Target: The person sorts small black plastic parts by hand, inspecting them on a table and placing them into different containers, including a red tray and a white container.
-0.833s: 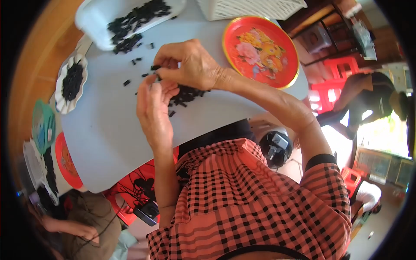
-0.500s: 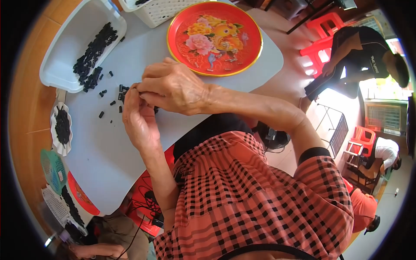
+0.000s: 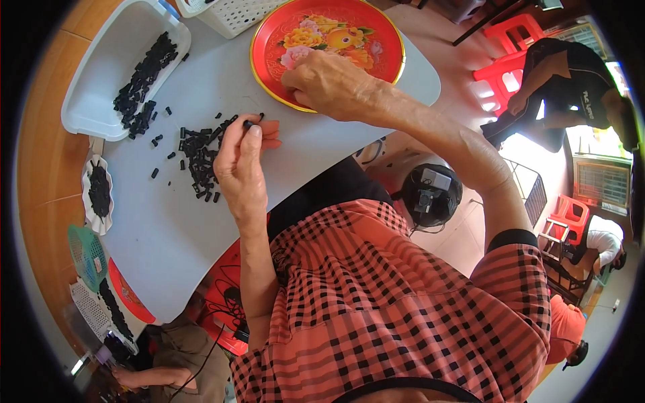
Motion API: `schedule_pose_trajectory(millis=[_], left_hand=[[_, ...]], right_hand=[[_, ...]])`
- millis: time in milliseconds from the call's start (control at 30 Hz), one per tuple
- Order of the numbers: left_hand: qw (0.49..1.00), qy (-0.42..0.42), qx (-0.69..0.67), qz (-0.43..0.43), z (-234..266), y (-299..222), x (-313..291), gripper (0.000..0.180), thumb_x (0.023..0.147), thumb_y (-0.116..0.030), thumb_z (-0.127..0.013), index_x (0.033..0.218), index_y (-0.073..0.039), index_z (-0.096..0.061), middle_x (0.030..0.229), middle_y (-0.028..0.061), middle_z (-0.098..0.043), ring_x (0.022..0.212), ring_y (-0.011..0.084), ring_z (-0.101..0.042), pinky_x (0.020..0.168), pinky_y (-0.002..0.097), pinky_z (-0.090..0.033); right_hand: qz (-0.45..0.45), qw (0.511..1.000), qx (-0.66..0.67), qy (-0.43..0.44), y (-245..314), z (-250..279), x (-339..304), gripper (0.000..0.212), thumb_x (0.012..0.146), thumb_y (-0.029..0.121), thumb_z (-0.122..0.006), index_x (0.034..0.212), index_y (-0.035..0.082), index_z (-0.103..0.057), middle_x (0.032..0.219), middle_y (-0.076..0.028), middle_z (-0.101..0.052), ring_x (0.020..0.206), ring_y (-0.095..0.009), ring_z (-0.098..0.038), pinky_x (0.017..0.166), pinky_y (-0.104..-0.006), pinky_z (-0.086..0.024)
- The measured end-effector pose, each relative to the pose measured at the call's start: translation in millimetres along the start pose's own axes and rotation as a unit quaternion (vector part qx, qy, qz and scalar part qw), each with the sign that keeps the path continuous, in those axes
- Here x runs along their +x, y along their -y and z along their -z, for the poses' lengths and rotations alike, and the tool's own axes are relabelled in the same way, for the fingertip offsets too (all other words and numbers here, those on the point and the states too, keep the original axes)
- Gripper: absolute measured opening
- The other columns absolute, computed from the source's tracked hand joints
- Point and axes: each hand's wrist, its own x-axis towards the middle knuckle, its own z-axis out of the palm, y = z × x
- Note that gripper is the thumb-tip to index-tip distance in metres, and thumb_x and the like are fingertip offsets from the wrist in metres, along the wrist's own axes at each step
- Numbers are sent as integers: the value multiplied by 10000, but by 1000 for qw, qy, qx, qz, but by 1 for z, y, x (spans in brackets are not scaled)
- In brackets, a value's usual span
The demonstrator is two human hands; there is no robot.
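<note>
Left hand (image 3: 240, 164) pinches 1 small black piece (image 3: 248, 124) in its fingers, right over the black pile (image 3: 201, 158) on the desk (image 3: 168, 228). Right hand (image 3: 329, 84), loosely curled (holding anything? can't tell), rests on the red tray (image 3: 383, 30). Sorting's midway; next needs careful placing.

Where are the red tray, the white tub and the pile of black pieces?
red tray (image 3: 376, 27): head view, on its flowered floor.
white tub (image 3: 101, 74): head view, on its bare floor.
pile of black pieces (image 3: 200, 151): head view, on the pile's middle.

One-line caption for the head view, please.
Left hand pinches a small black piece beside a loose pile on the grey table; right hand rests over the red floral tray.
</note>
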Motion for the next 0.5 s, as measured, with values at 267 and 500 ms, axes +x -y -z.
schedule_pose_trajectory(millis=[267,500], left_hand=[[997,19,73,-5,2,-2,-2,201,921,-138,-523,1011,31,-587,852,91,-664,702,129,-592,696,261,-479],[997,22,66,-14,8,-2,-3,175,922,-133,-533,974,22,-597,780,41,-630,696,99,-564,665,233,-457]], right_hand=[[-63,959,266,-68,15,9,12,95,709,29,-638,803,12,-645,674,-85,-644,655,-154,-649,633,-272,-512],[-53,923,382,13,47,3,17,123,769,61,-606,879,19,-640,789,-66,-650,747,-147,-639,695,-264,-508]])
